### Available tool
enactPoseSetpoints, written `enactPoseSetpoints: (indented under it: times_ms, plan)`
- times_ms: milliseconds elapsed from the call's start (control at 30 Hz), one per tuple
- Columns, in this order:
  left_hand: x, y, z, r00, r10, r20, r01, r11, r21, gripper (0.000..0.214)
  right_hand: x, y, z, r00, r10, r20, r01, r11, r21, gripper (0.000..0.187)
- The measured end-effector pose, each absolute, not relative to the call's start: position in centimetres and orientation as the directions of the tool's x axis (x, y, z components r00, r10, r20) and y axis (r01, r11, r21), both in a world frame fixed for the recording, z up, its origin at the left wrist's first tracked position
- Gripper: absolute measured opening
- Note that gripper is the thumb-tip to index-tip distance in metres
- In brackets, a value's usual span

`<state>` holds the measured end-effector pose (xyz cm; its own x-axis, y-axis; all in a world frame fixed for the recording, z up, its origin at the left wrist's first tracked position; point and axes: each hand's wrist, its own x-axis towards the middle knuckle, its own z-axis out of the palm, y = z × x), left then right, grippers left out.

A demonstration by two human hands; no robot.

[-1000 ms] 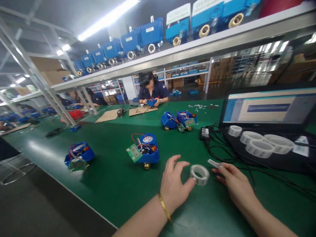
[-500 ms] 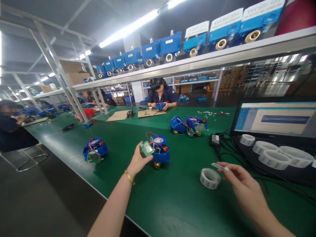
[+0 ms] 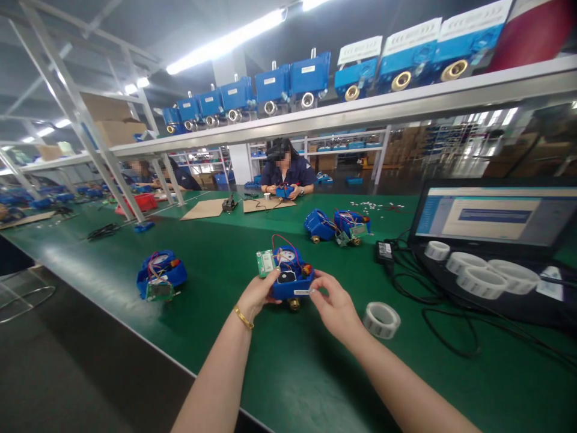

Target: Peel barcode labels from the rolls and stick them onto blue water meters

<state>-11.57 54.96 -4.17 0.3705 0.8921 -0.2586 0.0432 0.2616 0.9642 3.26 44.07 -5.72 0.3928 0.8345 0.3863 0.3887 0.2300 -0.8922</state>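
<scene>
A blue water meter (image 3: 283,290) with its housing uncovered stands before me, wires and a brass fitting showing. My left hand (image 3: 259,294) grips its left side, thumb over the top edge. Just above that thumb sits a green circuit board (image 3: 265,263) with a small display, wired to the meter. My right hand (image 3: 333,304) is at the front right corner, thumb and forefinger pinching the end of a narrow white label (image 3: 301,292) that lies along the front face. To the right of that hand a roll of labels (image 3: 381,320) rests on the green table.
Another open meter (image 3: 161,276) is at the left, and two more meters (image 3: 320,225) stand farther back. A laptop (image 3: 491,222) with label rolls (image 3: 482,281) on it and black cables (image 3: 415,288) takes up the right. A co-worker (image 3: 288,171) sits opposite, beneath a shelf (image 3: 315,118) of blue meters.
My right hand has moved left with the label from beside the roll to the meter's front. My left hand has shifted from the circuit board down onto the housing.
</scene>
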Motion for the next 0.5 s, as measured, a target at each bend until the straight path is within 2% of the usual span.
enactPoseSetpoints:
  times_ms: [167,333,500]
  plan:
    - [-10.1,53.7,-5.2,0.37,0.893,-0.256,-0.035,0.289,0.957,0.04,3.5,44.7,-5.7,0.388,0.824,0.413,0.5,0.188,-0.845,0.013]
    - [-9.5,53.6,-5.0,0.369,0.897,-0.243,-0.051,0.28,0.959,0.036,3.3,45.2,-5.6,0.429,0.809,0.402,0.555,0.115,-0.824,0.006]
    - [-9.5,53.6,-4.8,0.361,0.9,-0.246,-0.049,0.281,0.958,0.035,3.0,45.5,-5.6,0.463,0.759,0.458,0.599,0.113,-0.793,0.005]
